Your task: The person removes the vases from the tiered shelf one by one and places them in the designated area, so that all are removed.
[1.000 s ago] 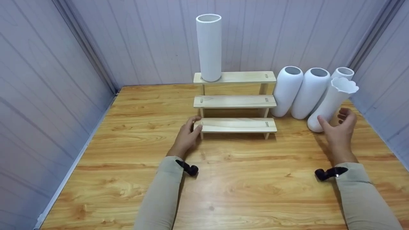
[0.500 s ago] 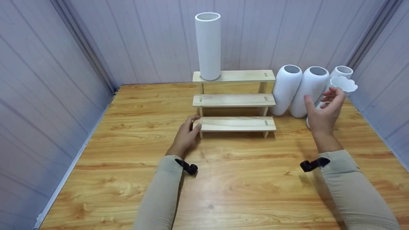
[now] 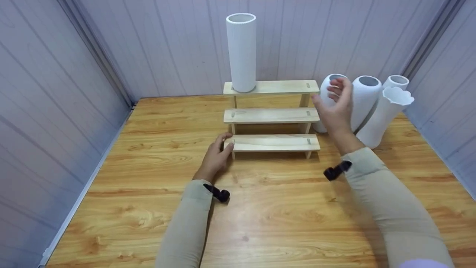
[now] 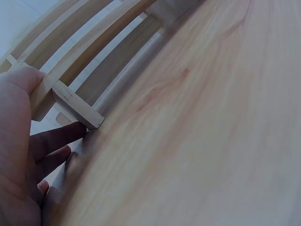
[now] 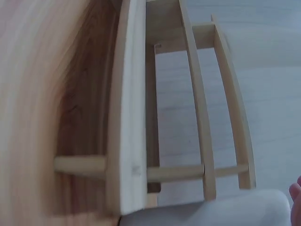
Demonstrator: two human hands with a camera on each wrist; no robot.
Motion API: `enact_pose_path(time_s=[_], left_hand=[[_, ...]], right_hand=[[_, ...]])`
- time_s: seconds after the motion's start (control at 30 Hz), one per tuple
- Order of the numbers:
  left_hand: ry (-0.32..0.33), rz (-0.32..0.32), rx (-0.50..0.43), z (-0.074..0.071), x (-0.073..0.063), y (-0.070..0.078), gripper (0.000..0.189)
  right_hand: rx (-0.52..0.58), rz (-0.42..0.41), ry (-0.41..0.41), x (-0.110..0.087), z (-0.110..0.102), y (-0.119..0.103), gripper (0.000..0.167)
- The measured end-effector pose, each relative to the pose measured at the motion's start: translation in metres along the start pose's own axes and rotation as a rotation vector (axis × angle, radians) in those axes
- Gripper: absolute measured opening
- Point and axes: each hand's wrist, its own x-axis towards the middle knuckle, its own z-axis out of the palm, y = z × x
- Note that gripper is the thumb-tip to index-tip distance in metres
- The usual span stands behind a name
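Observation:
A three-tier wooden display stand (image 3: 275, 143) stands on the table. My left hand (image 3: 216, 158) grips the left end of its lowest board. In the left wrist view the thumb lies on the board and the fingers (image 4: 56, 141) reach beside the leg under it. My right hand (image 3: 336, 109), holding nothing, is raised by the stand's right end with fingers loosely bent. It partly covers a white rounded vase (image 3: 325, 86). A tall white cylindrical vase (image 3: 241, 56) stands on the left of the top board. The right wrist view shows the stand's boards (image 5: 134, 117) and a white vase (image 5: 235, 209).
Right of the stand are another rounded white vase (image 3: 366, 98), a scalloped-rim vase (image 3: 379, 123) and a vase (image 3: 398, 80) mostly hidden behind it. Panelled walls (image 3: 178, 48) close off the back and both sides of the wooden table (image 3: 260, 216).
My right hand has moved left from beside the scalloped vase, past the rounded vases, to the stand's right end. My left hand keeps its grip on the lowest board.

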Motion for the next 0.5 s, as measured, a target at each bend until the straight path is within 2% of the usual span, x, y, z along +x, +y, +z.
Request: enact_pose_path(time_s=[0.13,0.37,0.5], left_hand=[[0.007,-0.004,0.0,-0.002,0.0,-0.001,0.036],[0.003,0.01,0.016,0.0,0.001,-0.001,0.036],[-0.007,0.019,0.006,0.0,0.0,-0.002,0.037]], right_hand=[[0.04,0.034,-0.106,0.012,0.022,-0.004,0.071],[0.108,0.082,-0.245,0.04,0.056,0.024,0.084],[0.134,0.108,-0.33,0.048,0.073,0.021,0.09]])
